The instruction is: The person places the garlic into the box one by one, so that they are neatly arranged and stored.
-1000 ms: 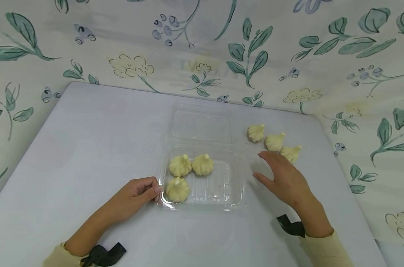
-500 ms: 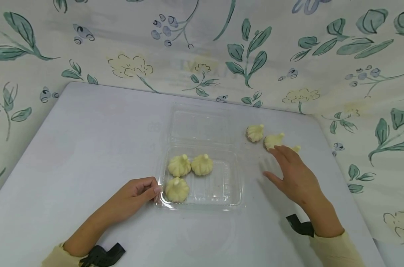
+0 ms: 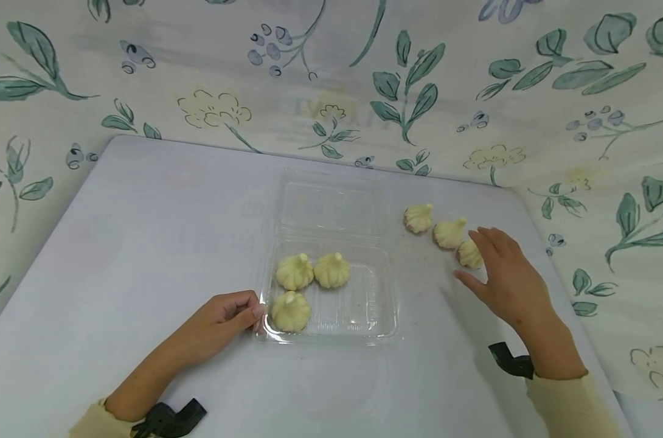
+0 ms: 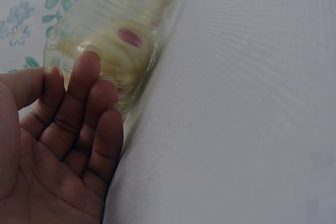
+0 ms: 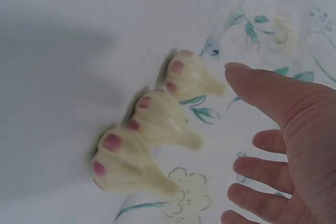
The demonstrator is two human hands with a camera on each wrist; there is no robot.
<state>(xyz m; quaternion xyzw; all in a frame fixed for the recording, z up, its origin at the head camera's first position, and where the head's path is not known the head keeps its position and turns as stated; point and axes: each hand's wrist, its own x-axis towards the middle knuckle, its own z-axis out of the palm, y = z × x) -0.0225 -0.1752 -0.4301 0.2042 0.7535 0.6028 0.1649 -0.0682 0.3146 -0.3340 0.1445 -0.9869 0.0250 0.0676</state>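
The person's left hand (image 3: 222, 322) pinches the left rim of a clear plastic clamshell (image 3: 364, 298) on the white table (image 3: 173, 231); three garlic bulbs (image 3: 295, 274) sit in its left half, its lid (image 3: 330, 207) lying open toward the table's far edge; three more bulbs (image 3: 449, 235) lie in a row near the far right corner; the right hand (image 3: 512, 283), thumb and fingers wide, holding nothing, is beside the row's nearest bulb (image 3: 468, 255), partly blocking it from the head view; floral cloth (image 3: 331, 79) rises beyond the far edge.

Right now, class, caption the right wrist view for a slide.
A right hand near three pink-marked garlic bulbs in a row.
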